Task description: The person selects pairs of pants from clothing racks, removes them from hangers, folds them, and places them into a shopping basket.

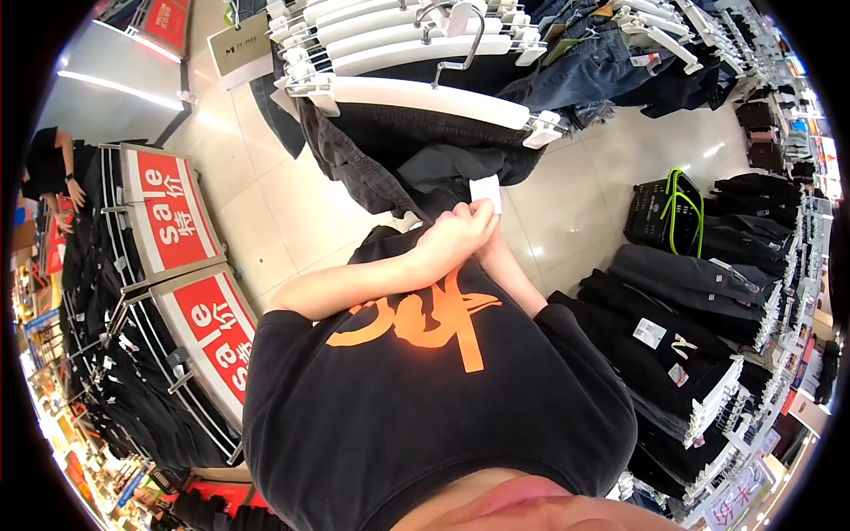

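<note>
Dark trousers (354, 159) hang by the waistband from a white clip hanger (425, 96) at the front of a rack. A white tag (485, 190) stands out at their lower part. My left hand (485, 223) and my right hand (452, 237) meet at the tag, just in front of my black shirt. The right hand's fingers are pressed together on the tag. The left hand is partly hidden behind the right one, and its fingers are hard to see.
Red sale signs (173, 212) top a rack of black clothes on the left. Beyond it another person's hand (75, 193) shows. On the right, a black basket with green handles (651, 215) is on the floor beside racks of dark trousers (655, 341).
</note>
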